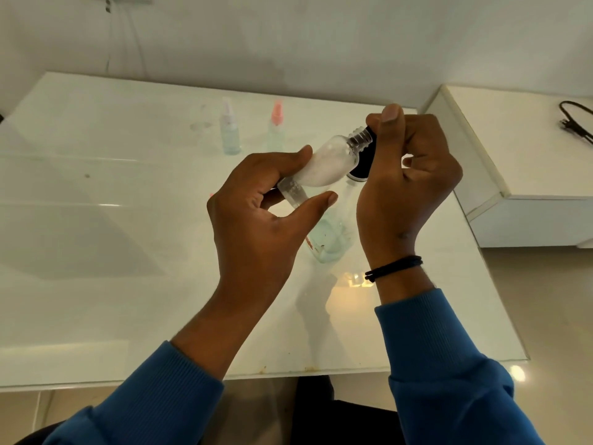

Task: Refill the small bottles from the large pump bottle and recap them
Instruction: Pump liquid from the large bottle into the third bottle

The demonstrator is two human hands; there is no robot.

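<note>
My left hand [263, 207] grips a small clear bottle [330, 162], tilted with its bare threaded neck pointing up and to the right. White foam fills its body. My right hand [407, 168] holds a black cap [364, 162] right beside that neck. Below both hands a large clear bottle [333, 232] stands on the white table [128, 252] with a little pale liquid at its bottom; its top is hidden behind my hands. Two small spray bottles stand at the back, one with a white top [229, 126], one with a pink top [276, 126].
A faint clear item [200, 123] lies left of the spray bottles. A white cabinet [513, 162] stands to the right of the table with a black cable [576, 122] on it. The wall rises just behind the table.
</note>
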